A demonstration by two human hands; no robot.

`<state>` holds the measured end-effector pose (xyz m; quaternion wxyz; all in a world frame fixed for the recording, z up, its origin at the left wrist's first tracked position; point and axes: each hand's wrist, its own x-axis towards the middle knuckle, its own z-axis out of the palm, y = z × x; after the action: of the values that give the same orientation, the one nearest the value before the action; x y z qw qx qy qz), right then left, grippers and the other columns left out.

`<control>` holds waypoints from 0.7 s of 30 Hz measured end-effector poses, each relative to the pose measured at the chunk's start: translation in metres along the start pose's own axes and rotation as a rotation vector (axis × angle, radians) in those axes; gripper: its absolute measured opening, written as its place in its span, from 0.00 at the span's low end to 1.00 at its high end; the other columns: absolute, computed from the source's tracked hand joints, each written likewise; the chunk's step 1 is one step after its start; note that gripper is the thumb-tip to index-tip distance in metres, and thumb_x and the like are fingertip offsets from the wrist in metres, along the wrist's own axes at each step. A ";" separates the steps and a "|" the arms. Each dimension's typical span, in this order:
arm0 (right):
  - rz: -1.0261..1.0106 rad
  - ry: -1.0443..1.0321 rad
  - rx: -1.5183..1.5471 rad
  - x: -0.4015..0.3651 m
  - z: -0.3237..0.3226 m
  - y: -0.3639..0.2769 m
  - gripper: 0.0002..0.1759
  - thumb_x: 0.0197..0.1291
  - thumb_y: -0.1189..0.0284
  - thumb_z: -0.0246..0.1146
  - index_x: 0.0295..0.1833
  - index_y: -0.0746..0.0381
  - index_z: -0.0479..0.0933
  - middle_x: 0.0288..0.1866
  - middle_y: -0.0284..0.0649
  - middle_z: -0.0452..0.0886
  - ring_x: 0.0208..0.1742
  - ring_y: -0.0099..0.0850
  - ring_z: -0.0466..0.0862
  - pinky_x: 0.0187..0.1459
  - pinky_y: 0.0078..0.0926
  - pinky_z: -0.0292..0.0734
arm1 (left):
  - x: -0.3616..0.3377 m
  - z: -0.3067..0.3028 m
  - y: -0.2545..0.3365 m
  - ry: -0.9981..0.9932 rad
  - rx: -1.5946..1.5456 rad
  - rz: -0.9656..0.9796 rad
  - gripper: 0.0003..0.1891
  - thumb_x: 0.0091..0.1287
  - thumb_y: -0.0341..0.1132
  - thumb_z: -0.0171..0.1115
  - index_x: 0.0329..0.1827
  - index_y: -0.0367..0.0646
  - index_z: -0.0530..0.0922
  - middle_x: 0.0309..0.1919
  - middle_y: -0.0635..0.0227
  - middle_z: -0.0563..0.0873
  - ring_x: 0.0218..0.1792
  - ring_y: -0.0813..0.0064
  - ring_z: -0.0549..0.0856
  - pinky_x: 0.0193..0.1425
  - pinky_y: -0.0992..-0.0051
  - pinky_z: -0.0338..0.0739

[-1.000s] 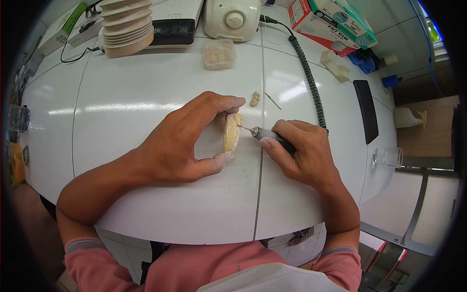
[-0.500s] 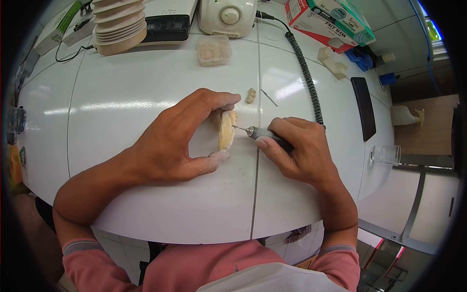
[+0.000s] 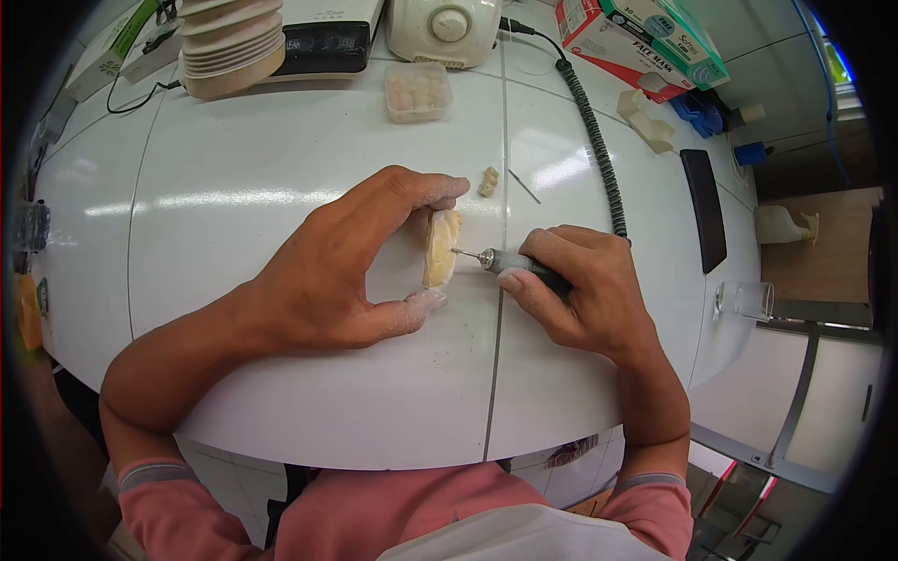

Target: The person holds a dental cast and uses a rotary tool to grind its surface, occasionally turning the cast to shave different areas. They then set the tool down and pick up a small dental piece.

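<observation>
In the head view, the left hand [image 3: 351, 266] pinches the yellowish piece [image 3: 441, 249] between thumb and fingers above the surface's [image 3: 309, 402] near edge, left of the seam; the right hand [image 3: 580, 285] closes round the handpiece [image 3: 524, 266], its tip at the piece.

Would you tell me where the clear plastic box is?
In the head view, the box sits on the table at top centre, just in front of the white dial unit, left of the coiled cord.

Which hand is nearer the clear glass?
Right. The right hand, gripping the rotary handpiece, is left of the clear glass; the left hand, holding the yellow piece, is farther left.
</observation>
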<state>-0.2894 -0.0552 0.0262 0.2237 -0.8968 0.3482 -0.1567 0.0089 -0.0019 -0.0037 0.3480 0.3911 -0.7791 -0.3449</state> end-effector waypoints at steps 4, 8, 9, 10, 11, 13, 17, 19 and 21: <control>-0.002 -0.012 0.009 0.000 0.000 0.002 0.18 0.71 0.58 0.80 0.39 0.62 0.86 0.23 0.42 0.79 0.25 0.43 0.80 0.28 0.45 0.69 | 0.000 0.001 -0.001 0.013 0.001 0.011 0.44 0.63 0.30 0.84 0.82 0.32 0.74 0.69 0.49 0.84 0.71 0.53 0.89 0.82 0.60 0.83; -0.013 -0.014 0.008 0.001 -0.001 0.002 0.18 0.70 0.58 0.80 0.39 0.62 0.85 0.23 0.41 0.79 0.24 0.43 0.80 0.27 0.45 0.69 | 0.001 0.001 0.000 0.010 0.011 0.006 0.44 0.62 0.29 0.84 0.82 0.32 0.74 0.69 0.49 0.84 0.70 0.53 0.89 0.81 0.60 0.84; 0.002 -0.016 -0.003 0.000 -0.001 0.001 0.18 0.70 0.59 0.80 0.38 0.61 0.85 0.23 0.41 0.79 0.24 0.43 0.80 0.27 0.45 0.69 | 0.001 0.001 0.000 0.008 0.013 0.004 0.44 0.62 0.29 0.84 0.82 0.32 0.74 0.69 0.49 0.84 0.70 0.53 0.89 0.80 0.60 0.84; 0.018 -0.017 -0.013 0.000 -0.001 0.000 0.18 0.70 0.59 0.81 0.38 0.61 0.85 0.23 0.41 0.79 0.23 0.43 0.79 0.27 0.45 0.69 | 0.001 0.001 0.000 0.006 0.015 0.001 0.44 0.61 0.29 0.85 0.82 0.32 0.74 0.69 0.48 0.84 0.70 0.52 0.90 0.80 0.60 0.85; 0.022 -0.004 -0.012 -0.001 0.001 0.000 0.18 0.70 0.59 0.81 0.38 0.61 0.84 0.23 0.41 0.79 0.23 0.43 0.79 0.27 0.45 0.70 | 0.001 0.001 -0.001 0.006 0.019 0.008 0.44 0.61 0.29 0.85 0.82 0.32 0.74 0.69 0.48 0.84 0.70 0.52 0.90 0.80 0.60 0.85; 0.026 0.023 -0.009 -0.001 0.004 0.000 0.18 0.70 0.59 0.81 0.38 0.61 0.84 0.23 0.41 0.78 0.23 0.43 0.79 0.27 0.45 0.70 | 0.001 0.001 -0.002 0.006 0.030 0.021 0.45 0.61 0.28 0.85 0.82 0.32 0.74 0.68 0.48 0.84 0.70 0.52 0.90 0.80 0.60 0.85; 0.056 0.027 -0.032 -0.001 0.004 -0.004 0.18 0.70 0.60 0.81 0.38 0.61 0.84 0.23 0.40 0.78 0.23 0.42 0.79 0.27 0.43 0.70 | 0.002 0.001 -0.001 0.003 0.033 0.016 0.45 0.59 0.28 0.86 0.82 0.32 0.74 0.69 0.48 0.85 0.69 0.52 0.90 0.79 0.59 0.86; 0.064 0.026 -0.047 -0.001 0.004 -0.004 0.18 0.70 0.60 0.81 0.38 0.61 0.84 0.24 0.40 0.78 0.23 0.42 0.79 0.26 0.43 0.70 | 0.002 0.001 -0.001 0.004 0.035 0.013 0.45 0.59 0.28 0.86 0.81 0.33 0.74 0.69 0.48 0.85 0.69 0.52 0.90 0.79 0.59 0.86; 0.071 0.029 -0.042 -0.001 0.004 -0.005 0.18 0.70 0.60 0.81 0.38 0.61 0.84 0.24 0.40 0.78 0.23 0.42 0.79 0.26 0.43 0.70 | 0.002 0.001 -0.001 0.012 0.038 0.023 0.45 0.58 0.27 0.86 0.81 0.33 0.75 0.69 0.47 0.85 0.69 0.52 0.90 0.78 0.59 0.86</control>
<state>-0.2856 -0.0503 0.0254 0.2054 -0.8860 0.3860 -0.1544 0.0073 -0.0040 -0.0048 0.3494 0.3907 -0.7877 -0.3236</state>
